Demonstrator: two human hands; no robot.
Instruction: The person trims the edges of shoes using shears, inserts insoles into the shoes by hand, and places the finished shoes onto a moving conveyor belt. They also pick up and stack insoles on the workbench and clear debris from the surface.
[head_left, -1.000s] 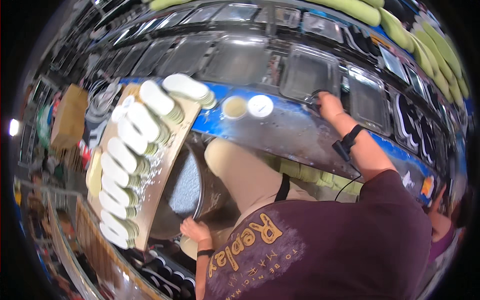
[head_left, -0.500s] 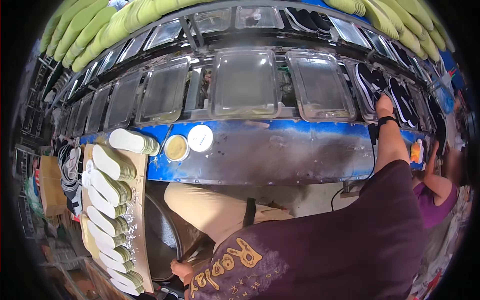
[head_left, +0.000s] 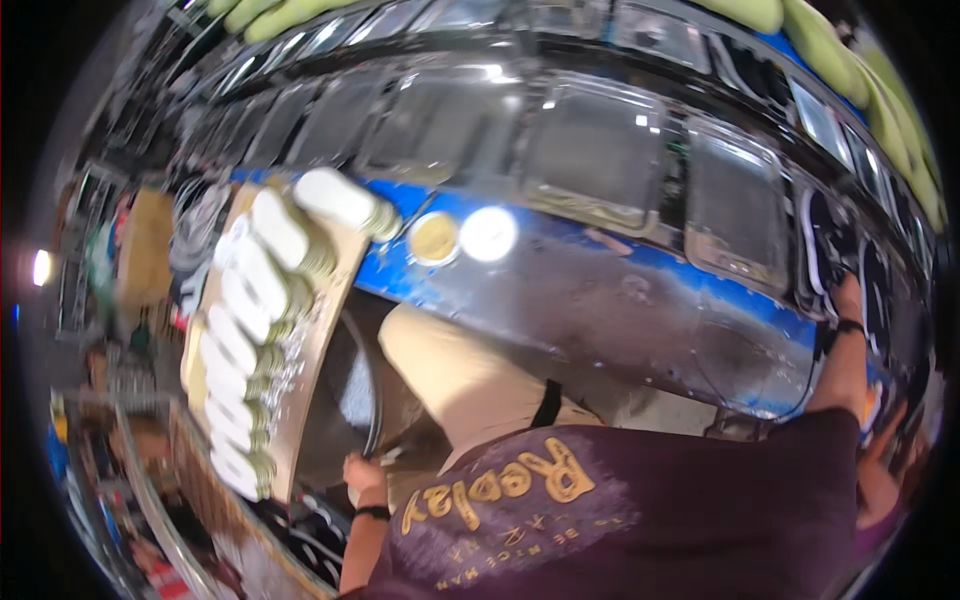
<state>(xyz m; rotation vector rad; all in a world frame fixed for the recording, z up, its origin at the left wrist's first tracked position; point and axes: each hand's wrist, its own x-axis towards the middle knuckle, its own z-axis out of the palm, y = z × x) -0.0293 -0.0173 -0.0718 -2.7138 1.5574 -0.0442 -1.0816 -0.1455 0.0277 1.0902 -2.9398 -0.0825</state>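
The right hand (head_left: pixel 846 296) is stretched far out to the right, up at the dark trays (head_left: pixel 830 250) at the end of the row. It is blurry, so I cannot tell if it is spread or pinching anything. A black band (head_left: pixel 848 326) sits on its wrist.

The left hand (head_left: pixel 362 470) is low, near the body. Its fingers curl round the rim of a big dark round pan (head_left: pixel 350 400) by the knee.

Between the hands is a long shiny metal counter (head_left: pixel 620 300) with a blue edge. On it sit a yellow round cup (head_left: pixel 434 238) and a white round lid (head_left: pixel 488 233), side by side. Behind them are clear boxes with lids (head_left: pixel 590 150). To the left, a wooden board (head_left: pixel 310 340) holds rows of white stacks (head_left: pixel 250 290).

To do this reach well, I think the left hand should keep firm hold for balance, and the right hand should move slowly, since the trays are far away.
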